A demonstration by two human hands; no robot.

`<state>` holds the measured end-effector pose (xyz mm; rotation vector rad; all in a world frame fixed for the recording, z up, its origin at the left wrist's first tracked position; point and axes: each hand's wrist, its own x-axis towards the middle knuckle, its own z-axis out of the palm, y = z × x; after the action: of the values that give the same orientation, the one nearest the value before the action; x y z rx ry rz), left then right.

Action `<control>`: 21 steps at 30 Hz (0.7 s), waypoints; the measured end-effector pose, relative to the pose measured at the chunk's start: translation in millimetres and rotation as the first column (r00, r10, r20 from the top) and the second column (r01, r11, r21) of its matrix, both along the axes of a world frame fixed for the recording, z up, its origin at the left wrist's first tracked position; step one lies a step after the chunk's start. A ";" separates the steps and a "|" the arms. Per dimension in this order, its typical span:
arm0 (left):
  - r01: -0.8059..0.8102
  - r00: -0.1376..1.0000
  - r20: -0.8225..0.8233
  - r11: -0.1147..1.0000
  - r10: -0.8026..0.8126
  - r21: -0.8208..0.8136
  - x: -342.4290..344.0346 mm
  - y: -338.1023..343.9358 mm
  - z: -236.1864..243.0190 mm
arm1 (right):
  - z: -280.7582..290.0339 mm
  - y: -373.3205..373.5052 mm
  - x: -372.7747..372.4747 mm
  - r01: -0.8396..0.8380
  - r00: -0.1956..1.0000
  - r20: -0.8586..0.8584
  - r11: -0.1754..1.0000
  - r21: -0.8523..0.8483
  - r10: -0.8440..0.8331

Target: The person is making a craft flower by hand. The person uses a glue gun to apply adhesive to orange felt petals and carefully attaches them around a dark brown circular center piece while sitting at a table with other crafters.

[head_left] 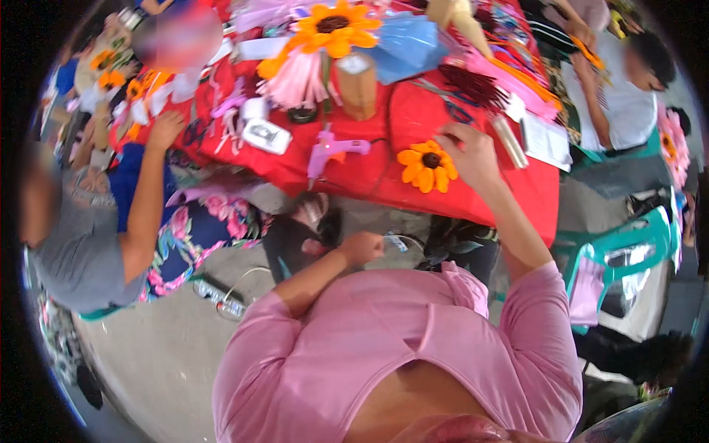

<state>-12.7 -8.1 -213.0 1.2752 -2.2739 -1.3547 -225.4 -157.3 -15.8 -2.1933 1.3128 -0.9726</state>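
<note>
An orange fabric flower with a dark brown centre (419, 176) lies near the front edge of the red-covered table (354, 190). At its right side is my right hand (473, 153), the fingers bent in a pinch at its petals. My left hand (362, 249) is curled into a fist over my lap, below the table edge; whatever it may hold is hidden. Left of the flower, a pink-purple glue gun (336, 151) rests on the cloth. Scissors with dark blue handles (459, 111) lie beyond my right hand.
A brown cup-shaped holder (356, 92), a black tape roll (301, 115) and a larger orange flower (336, 28) stand farther back. Another person's arm (146, 192) reaches onto the table at left. A green chair (628, 247) is at right. A power strip (219, 297) lies on the floor.
</note>
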 end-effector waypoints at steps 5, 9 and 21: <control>0.107 0.975 0.190 0.992 -0.118 0.067 -22.2 -18.3 56.4 | 7.2 3.5 -15.7 -0.015 1.000 0.003 1.000 0.005 0.015; 0.046 0.999 0.012 0.995 -0.046 -0.088 -26.6 -24.1 100.6 | 11.0 4.2 -15.6 -0.004 1.000 -0.027 0.999 0.033 0.005; -0.180 0.981 -0.115 0.958 0.158 -0.225 -51.9 -76.2 152.8 | -1.5 0.9 -17.2 0.003 1.000 0.008 0.998 0.065 -0.004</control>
<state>-64.6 -84.2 -60.2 1.2633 -2.1299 -1.0316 -242.6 -156.4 -17.2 -2.1368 1.3261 -0.9256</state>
